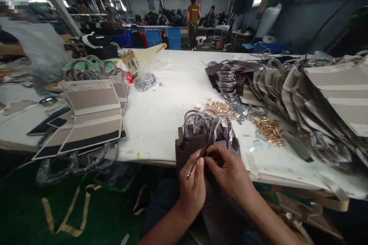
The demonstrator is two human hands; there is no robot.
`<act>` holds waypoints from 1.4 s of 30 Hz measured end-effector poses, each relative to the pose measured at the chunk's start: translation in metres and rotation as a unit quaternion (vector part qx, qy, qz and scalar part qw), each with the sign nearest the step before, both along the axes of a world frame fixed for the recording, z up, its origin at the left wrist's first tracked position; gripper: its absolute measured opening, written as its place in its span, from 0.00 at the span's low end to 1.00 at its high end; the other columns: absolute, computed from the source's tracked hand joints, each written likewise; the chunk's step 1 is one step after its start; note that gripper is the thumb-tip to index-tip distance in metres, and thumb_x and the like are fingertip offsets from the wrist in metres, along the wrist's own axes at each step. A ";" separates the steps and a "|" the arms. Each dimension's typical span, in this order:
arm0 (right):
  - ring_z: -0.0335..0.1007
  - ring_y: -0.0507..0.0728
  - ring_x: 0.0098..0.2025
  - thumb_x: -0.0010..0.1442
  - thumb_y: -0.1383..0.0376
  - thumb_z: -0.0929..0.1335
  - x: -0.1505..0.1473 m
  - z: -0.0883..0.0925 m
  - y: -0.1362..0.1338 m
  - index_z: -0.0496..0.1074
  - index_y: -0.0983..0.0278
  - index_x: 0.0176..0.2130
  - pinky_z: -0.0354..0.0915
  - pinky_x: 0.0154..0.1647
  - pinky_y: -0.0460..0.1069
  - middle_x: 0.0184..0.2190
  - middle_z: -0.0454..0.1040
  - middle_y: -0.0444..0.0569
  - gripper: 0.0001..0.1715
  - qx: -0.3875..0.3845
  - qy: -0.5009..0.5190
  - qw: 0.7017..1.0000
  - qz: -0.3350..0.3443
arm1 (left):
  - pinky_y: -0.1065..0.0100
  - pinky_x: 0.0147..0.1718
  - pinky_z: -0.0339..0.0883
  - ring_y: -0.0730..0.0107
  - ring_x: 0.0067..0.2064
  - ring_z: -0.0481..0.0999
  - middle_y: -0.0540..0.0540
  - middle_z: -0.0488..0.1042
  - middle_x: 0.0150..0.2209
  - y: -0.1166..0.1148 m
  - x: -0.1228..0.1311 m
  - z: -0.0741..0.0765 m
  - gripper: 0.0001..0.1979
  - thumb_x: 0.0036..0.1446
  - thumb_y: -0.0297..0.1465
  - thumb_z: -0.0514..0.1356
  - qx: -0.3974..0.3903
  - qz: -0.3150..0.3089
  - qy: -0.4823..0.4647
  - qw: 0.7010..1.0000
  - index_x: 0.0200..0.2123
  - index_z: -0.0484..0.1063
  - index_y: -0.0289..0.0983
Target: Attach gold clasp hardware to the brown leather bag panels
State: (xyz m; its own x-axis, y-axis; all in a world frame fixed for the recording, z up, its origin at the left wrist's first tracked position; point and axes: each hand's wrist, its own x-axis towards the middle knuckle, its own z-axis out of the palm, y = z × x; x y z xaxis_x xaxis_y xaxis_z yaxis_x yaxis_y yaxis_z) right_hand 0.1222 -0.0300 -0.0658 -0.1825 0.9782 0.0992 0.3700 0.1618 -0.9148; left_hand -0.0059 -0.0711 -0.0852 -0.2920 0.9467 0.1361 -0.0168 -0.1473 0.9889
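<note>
Pinching a brown strap, apparently not yet fastened, between left hand and right hand; leaving gold metal fittings loose beyond the right hand.

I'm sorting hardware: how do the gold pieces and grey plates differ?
The gold pieces are yellowish; the grey plates are silvery. The gold pieces look narrow, the grey plates flat. The gold pieces form two main heaps; the grey plates lie between and around them. Both rest on the table near the bag.
</note>
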 end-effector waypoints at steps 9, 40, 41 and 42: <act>0.72 0.53 0.28 0.60 0.63 0.71 -0.016 -0.001 0.011 0.69 0.59 0.36 0.67 0.30 0.46 0.26 0.73 0.40 0.06 -0.012 0.063 0.997 -0.048 | 0.55 0.64 0.64 0.49 0.59 0.75 0.39 0.81 0.52 0.015 -0.009 -0.003 0.25 0.60 0.50 0.64 -0.066 0.011 -0.012 0.998 0.49 0.82 0.38; 0.77 0.65 0.36 0.58 0.55 0.63 0.288 -0.116 0.078 0.80 0.63 0.45 0.70 0.44 0.58 0.39 0.80 0.58 0.24 0.116 -0.379 0.880 -0.262 | 0.51 0.57 0.69 0.53 0.57 0.73 0.38 0.71 0.58 0.060 -0.107 0.053 0.25 0.61 0.36 0.64 0.160 0.078 0.465 0.868 0.60 0.67 0.41; 0.78 0.65 0.36 0.58 0.55 0.63 0.287 -0.118 0.075 0.80 0.62 0.44 0.70 0.43 0.58 0.40 0.81 0.57 0.23 0.117 -0.379 0.880 -0.263 | 0.52 0.59 0.68 0.53 0.58 0.73 0.39 0.72 0.58 0.065 -0.101 0.062 0.23 0.62 0.33 0.63 0.197 0.046 0.496 0.845 0.60 0.68 0.41; 0.78 0.66 0.37 0.59 0.55 0.63 0.286 -0.119 0.073 0.80 0.60 0.43 0.71 0.43 0.58 0.40 0.81 0.56 0.22 0.121 -0.375 0.877 -0.275 | 0.52 0.60 0.67 0.54 0.59 0.72 0.39 0.73 0.57 0.071 -0.094 0.071 0.21 0.63 0.32 0.62 0.225 0.003 0.520 0.824 0.59 0.69 0.41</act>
